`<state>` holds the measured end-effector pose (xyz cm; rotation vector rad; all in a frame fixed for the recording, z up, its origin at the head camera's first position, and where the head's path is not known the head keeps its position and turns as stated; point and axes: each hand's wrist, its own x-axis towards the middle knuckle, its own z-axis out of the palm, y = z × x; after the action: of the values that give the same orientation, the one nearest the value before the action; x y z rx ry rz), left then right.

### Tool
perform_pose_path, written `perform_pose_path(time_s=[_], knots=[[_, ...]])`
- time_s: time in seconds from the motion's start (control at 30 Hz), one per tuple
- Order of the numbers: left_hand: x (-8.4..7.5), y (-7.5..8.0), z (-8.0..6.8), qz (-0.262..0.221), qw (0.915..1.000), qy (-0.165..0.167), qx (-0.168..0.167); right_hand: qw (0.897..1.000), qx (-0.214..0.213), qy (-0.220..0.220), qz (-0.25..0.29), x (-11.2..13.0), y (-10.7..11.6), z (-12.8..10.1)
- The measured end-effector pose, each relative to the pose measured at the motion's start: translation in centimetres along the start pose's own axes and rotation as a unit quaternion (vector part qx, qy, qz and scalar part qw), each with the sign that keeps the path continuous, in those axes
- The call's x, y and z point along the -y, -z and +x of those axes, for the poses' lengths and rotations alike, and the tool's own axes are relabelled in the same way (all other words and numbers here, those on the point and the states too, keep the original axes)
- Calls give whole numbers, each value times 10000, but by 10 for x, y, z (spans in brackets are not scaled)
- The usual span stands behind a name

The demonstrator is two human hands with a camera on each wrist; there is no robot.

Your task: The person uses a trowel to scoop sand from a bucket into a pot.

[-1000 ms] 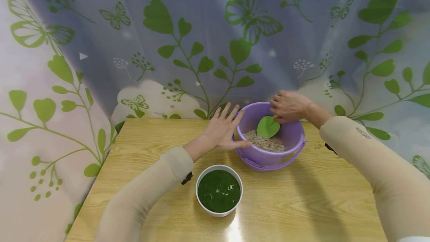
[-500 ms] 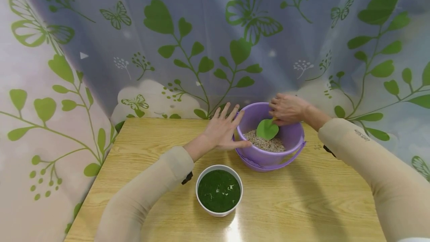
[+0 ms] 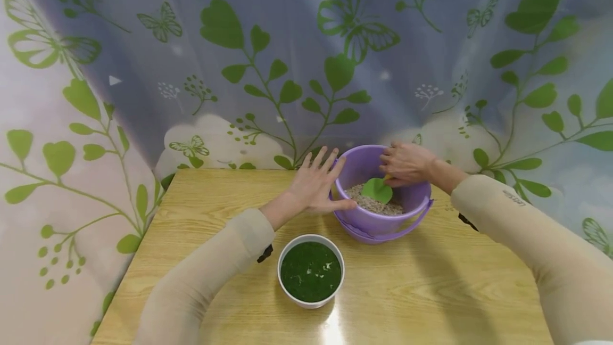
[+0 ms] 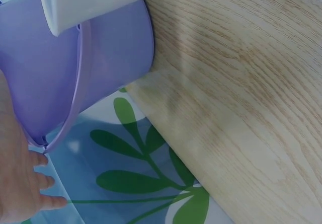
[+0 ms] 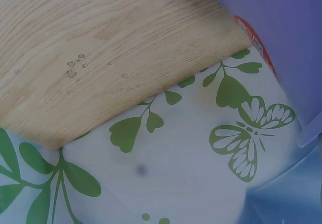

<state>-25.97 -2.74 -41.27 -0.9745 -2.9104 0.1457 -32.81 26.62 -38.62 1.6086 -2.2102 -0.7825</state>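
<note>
My right hand reaches over the far right rim of a purple bucket and grips the yellow handle of a green toy shovel. The shovel's blade is tilted down, its lower edge against pale, coarse gravel in the bucket. My left hand has its fingers spread and touches the bucket's left rim. In the left wrist view, that hand shows beside the bucket and its hanging carry handle. The right wrist view catches only the bucket's side.
A white bowl of dark green liquid with pale flecks stands in front of the bucket, near my left sleeve. The wooden table ends at a leaf-printed curtain behind. Small drops dot the table right of the bucket.
My right hand and the shovel have moved slightly down and left, bringing the blade lower against the gravel. The left hand keeps its place on the bucket's rim.
</note>
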Motion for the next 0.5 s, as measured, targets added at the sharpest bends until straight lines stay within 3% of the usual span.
perform_pose_path(time_s=[0.5], knots=[[0, 0, 1, 88, 10000, -13, -18, 9985, 230, -413, 261, 6, 2, -4]])
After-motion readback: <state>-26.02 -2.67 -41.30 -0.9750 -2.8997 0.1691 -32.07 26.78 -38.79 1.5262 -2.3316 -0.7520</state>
